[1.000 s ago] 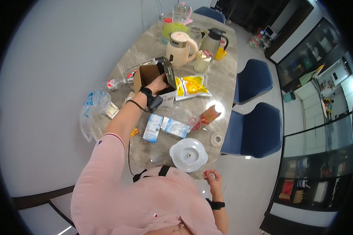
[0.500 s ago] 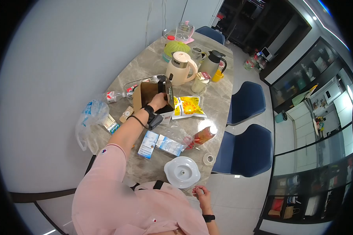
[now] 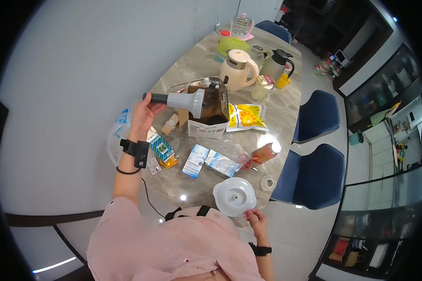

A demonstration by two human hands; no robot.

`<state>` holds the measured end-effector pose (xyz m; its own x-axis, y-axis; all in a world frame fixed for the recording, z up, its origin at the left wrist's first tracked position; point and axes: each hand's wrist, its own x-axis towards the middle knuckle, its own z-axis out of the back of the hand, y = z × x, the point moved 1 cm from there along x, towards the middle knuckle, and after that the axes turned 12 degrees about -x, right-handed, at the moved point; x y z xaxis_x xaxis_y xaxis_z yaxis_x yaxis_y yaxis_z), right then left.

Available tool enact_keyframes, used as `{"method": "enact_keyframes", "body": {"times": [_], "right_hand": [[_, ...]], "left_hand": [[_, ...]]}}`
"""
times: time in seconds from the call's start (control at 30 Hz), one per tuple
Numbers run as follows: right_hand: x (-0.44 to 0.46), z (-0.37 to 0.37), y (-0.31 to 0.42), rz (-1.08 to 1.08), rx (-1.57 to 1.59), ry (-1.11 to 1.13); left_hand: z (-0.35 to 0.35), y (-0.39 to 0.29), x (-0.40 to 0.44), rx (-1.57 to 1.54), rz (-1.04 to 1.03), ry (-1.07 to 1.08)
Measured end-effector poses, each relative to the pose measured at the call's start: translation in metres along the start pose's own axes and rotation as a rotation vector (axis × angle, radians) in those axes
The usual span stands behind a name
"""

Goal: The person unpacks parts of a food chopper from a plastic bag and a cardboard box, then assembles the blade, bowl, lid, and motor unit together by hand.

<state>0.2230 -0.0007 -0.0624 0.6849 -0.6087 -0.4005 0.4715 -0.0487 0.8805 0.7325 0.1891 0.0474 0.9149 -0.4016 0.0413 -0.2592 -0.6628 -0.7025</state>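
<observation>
My left hand (image 3: 145, 114) grips the black handle of a grey, torch-shaped object (image 3: 185, 102) with a wide flared head. It is held level above the left side of an open cardboard box (image 3: 207, 129), whose dark inside shows. Low on the right, my right hand (image 3: 256, 219) has its fingers curled in close to the rim of a white round lid-like dish (image 3: 234, 196) with a small hole in the middle. Whether those fingers pinch anything is too small to make out. A yellow packet (image 3: 247, 117) lies right of the box.
Blue-and-white cartons (image 3: 195, 161), a red-brown bottle (image 3: 265, 154) and a tape roll (image 3: 267, 183) lie on the marble-look table (image 3: 192, 61). A cream kettle (image 3: 236, 72) and a grey jug (image 3: 275, 65) stand farther back. Blue chairs (image 3: 314, 173) line the right side.
My left hand has come out of the box and moved left, now with the grey torch-shaped object in it. My right hand stays by the white dish. The view has shifted slightly.
</observation>
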Motion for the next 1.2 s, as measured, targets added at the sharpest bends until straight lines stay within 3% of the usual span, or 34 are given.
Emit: {"method": "enact_keyframes", "body": {"times": [0.1, 0.13, 0.2, 0.27, 0.4, 0.5, 0.73, 1.0, 1.2], "right_hand": [[0.015, -0.007, 0.035, 0.077, 0.016, -0.028], [0.018, -0.009, 0.045, 0.142, -0.010, -0.050], [0.023, -0.011, 0.063, 0.258, -0.065, -0.068], [0.020, -0.017, 0.095, 0.372, -0.057, -0.112], [0.001, -0.026, 0.133, 0.383, 0.048, -0.110], [-0.005, -0.019, 0.111, 0.386, 0.010, -0.087], [-0.024, -0.005, 0.029, 0.208, -0.045, -0.292], [-0.043, -0.012, 0.005, 0.091, 0.019, -0.373], [-0.043, -0.010, 0.001, 0.081, 0.030, -0.382]], "left_hand": [[-0.005, 0.015, -0.034, -0.479, 0.348, -0.054], [-0.004, 0.024, -0.044, -0.475, 0.360, -0.056], [-0.004, 0.048, -0.066, -0.634, 0.599, 0.010], [-0.013, 0.073, -0.090, -0.661, 0.681, 0.047], [-0.033, 0.117, -0.139, -0.551, 0.964, 0.003], [-0.066, 0.118, -0.158, -0.202, 0.874, 0.228], [-0.097, 0.123, -0.159, 0.022, 0.697, 0.422], [-0.062, 0.156, -0.141, 0.061, 0.844, 0.202], [-0.058, 0.159, -0.147, 0.160, 0.772, 0.242]]}}
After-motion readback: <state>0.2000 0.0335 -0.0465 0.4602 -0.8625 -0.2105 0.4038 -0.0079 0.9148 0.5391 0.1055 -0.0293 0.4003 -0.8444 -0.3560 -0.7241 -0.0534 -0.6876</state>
